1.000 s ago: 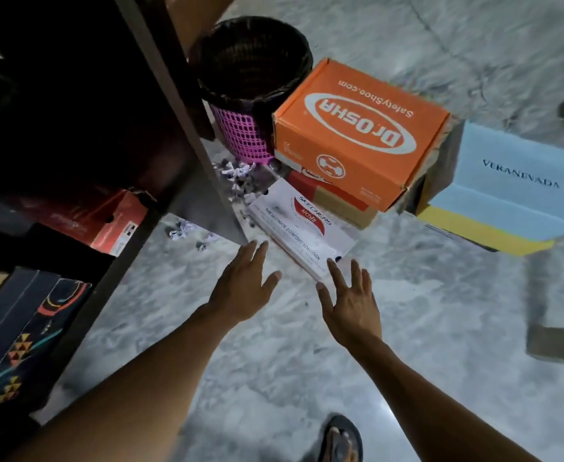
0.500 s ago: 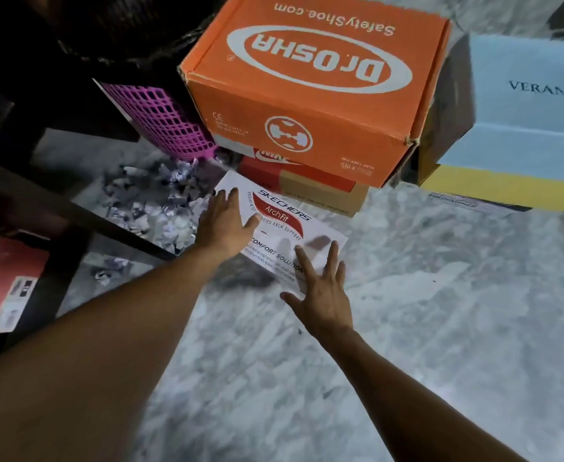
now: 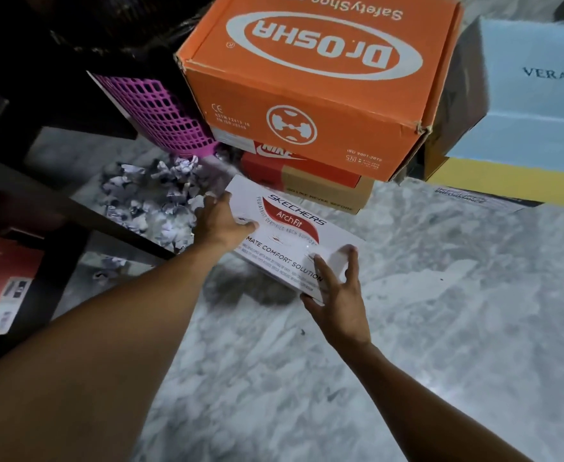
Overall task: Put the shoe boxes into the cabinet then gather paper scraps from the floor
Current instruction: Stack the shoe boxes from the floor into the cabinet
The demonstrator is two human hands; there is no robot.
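Marble floor (image 3: 407, 328), left hand (image 3: 222, 221), right hand (image 3: 339, 295) gripping one white box (image 3: 290, 235)

Skechers box (image 3: 294, 235) is showing white, with a red swoosh panel and dark lettering. Dr.Osha box (image 3: 307, 95) is showing orange, carrying a white oval logo and white print. Nike box (image 3: 310, 181) is showing a red lid with a white swoosh and a tan base. Pale blue box (image 3: 524, 128) is showing dark lettering and a yellow band. Wastebasket (image 3: 160, 118) is showing a magenta lattice. Paper scraps (image 3: 153, 198) are reading white and grey. Floor (image 3: 407, 328) is showing grey marble with white veining. Cabinet (image 3: 57, 201) is reading near-black; its red box (image 3: 3, 281) is carrying a pale label.
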